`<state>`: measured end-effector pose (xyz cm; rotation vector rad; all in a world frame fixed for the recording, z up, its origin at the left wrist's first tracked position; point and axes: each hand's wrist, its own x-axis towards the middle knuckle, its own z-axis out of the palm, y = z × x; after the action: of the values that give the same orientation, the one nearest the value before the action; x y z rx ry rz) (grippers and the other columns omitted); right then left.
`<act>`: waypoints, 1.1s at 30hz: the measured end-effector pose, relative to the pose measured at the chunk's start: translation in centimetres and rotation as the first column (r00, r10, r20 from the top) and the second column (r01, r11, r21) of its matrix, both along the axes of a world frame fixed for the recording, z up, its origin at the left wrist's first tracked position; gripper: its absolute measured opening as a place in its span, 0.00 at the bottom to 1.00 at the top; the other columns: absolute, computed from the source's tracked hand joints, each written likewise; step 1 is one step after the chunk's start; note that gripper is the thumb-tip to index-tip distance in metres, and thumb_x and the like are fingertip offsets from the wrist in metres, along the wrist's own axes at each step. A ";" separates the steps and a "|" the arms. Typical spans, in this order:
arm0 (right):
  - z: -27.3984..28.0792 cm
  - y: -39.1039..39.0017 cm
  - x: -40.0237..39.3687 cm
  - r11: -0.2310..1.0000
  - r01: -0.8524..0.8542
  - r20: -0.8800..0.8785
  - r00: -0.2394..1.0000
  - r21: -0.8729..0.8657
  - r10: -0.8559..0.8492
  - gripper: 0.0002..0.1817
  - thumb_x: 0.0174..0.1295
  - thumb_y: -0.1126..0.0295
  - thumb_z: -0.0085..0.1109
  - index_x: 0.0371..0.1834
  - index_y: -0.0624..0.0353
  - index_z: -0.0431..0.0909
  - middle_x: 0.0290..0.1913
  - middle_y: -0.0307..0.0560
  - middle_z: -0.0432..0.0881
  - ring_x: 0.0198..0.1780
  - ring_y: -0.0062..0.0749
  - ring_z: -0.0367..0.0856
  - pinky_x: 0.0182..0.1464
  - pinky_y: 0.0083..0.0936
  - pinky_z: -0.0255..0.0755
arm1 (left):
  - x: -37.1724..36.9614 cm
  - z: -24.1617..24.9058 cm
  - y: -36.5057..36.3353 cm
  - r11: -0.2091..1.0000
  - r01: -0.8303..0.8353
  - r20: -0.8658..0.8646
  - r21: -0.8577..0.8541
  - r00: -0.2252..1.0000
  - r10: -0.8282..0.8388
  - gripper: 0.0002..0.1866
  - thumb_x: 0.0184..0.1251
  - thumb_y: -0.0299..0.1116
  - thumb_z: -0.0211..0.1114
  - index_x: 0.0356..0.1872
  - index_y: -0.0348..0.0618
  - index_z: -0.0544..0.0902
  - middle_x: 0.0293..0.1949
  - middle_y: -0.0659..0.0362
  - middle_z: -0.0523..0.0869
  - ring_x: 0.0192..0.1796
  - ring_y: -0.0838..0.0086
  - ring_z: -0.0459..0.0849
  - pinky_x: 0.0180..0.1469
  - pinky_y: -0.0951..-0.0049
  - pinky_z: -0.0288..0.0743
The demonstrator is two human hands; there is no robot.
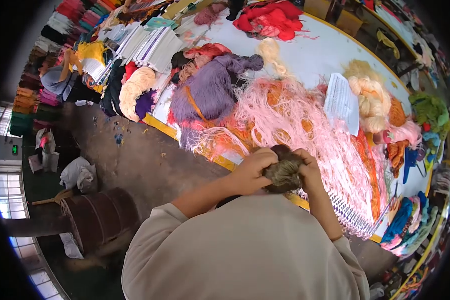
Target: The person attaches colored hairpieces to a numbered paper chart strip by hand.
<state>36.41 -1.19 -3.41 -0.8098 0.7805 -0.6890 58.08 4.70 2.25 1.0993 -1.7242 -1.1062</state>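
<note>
An olive-brown bundle of yarn [283,172] is gathered between my two hands, close in front of my beige shirt at the table's yellow edge. From the left, my left hand [257,171] grips it with fingers curled in. My right hand [310,171] closes round its other side. A darker brown part shows above the bundle, between the hands. Just beyond lies a wide spread of loose pink yarn [285,107] mixed with orange strands. A purple skein [205,95] tied with an orange band rests to its left.
A printed sheet [341,102] lies on the pink yarn, near cream skeins [370,97]. Red yarn [270,20] sits at the far side. Paper stacks [152,47] stand at left, near another person [57,80]. A rusty drum [100,217] is on the floor.
</note>
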 end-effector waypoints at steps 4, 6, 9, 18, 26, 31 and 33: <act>0.1 1.6 2.6 0.956 0.194 0.202 0.950 0.218 -0.239 0.23 0.50 0.83 0.47 0.52 0.68 0.76 0.47 0.49 0.83 0.46 0.33 0.84 0.53 0.28 0.79 | 1.3 0.4 0.2 0.988 -0.074 -0.094 -0.133 0.994 0.062 0.14 0.52 0.23 0.63 0.41 0.35 0.75 0.37 0.53 0.78 0.40 0.63 0.77 0.44 0.66 0.72; -0.1 1.7 3.6 0.950 0.166 0.191 0.957 0.264 -0.220 0.24 0.50 0.83 0.46 0.54 0.68 0.75 0.48 0.50 0.83 0.47 0.34 0.84 0.54 0.30 0.79 | 2.4 0.4 0.1 0.991 -0.048 -0.179 0.124 0.981 0.070 0.14 0.57 0.20 0.60 0.46 0.34 0.76 0.37 0.58 0.79 0.39 0.74 0.78 0.44 0.73 0.72; 1.1 1.7 5.5 0.934 0.111 0.191 0.964 0.339 -0.184 0.24 0.54 0.83 0.48 0.57 0.68 0.73 0.51 0.52 0.82 0.51 0.36 0.83 0.57 0.34 0.78 | 3.9 -0.4 -0.9 0.908 0.092 -0.435 0.410 0.894 0.106 0.14 0.67 0.20 0.54 0.53 0.33 0.75 0.37 0.63 0.80 0.37 0.82 0.77 0.43 0.79 0.72; 2.0 0.1 6.0 0.989 -0.148 0.006 0.989 0.033 0.147 0.22 0.53 0.89 0.61 0.52 0.65 0.81 0.50 0.43 0.85 0.50 0.27 0.81 0.57 0.27 0.75 | 5.9 -2.0 -4.2 0.879 0.026 -0.433 0.475 0.877 0.207 0.17 0.67 0.20 0.53 0.56 0.35 0.76 0.45 0.60 0.83 0.48 0.78 0.79 0.54 0.77 0.73; 7.9 -5.3 8.3 0.884 -0.158 -0.056 0.987 -0.439 0.148 0.44 0.41 0.81 0.53 0.71 0.56 0.62 0.66 0.48 0.70 0.72 0.35 0.60 0.73 0.33 0.54 | 8.5 5.8 -10.5 0.957 0.134 0.028 0.258 0.989 -0.146 0.21 0.50 0.20 0.60 0.50 0.37 0.80 0.24 0.59 0.80 0.21 0.78 0.79 0.25 0.76 0.73; 6.7 -5.1 10.5 0.858 -0.284 -0.511 0.859 -0.428 0.029 0.23 0.59 0.71 0.67 0.57 0.60 0.74 0.40 0.39 0.81 0.41 0.24 0.79 0.47 0.24 0.74 | 9.5 7.4 -12.6 0.945 0.192 0.210 0.264 0.945 -0.251 0.17 0.53 0.23 0.60 0.47 0.36 0.81 0.22 0.61 0.81 0.21 0.80 0.78 0.24 0.76 0.73; 6.8 -5.5 9.1 0.913 -0.253 -0.514 0.856 -0.321 0.056 0.15 0.59 0.73 0.65 0.49 0.61 0.81 0.28 0.35 0.80 0.27 0.18 0.78 0.31 0.20 0.74 | 11.1 9.1 -13.3 0.926 0.232 0.268 0.299 0.911 -0.315 0.15 0.55 0.29 0.65 0.44 0.35 0.82 0.22 0.60 0.81 0.21 0.78 0.80 0.25 0.76 0.75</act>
<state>45.52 -6.72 3.44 -1.4298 1.0444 -0.4875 69.17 -8.55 11.31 1.2727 -2.0746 -1.4296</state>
